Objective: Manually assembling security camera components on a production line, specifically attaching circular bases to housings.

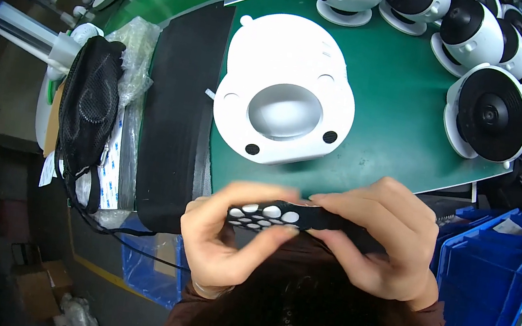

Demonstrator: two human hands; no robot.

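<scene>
Close to my body, both hands hold a dark sheet with white round dots [272, 214], bent between them. My left hand [213, 243] is curled round its dotted end, the thumb at the lower edge and the fingers, smeared by motion, along the top. My right hand [390, 238] pinches the other end between thumb and fingers. Past my hands, a white rounded plastic housing [284, 46] lies on the green table mat [387, 121]. It has a silver oval recess [284, 113] and two small black mesh patches.
Several black-and-white round devices on stands [491, 115] crowd the right and far side. A black padded strip [178, 111] runs along the left, beside a black mesh bag [91, 99] and bubble wrap [136, 45]. Blue bins [475, 273] stand at right, below the table edge.
</scene>
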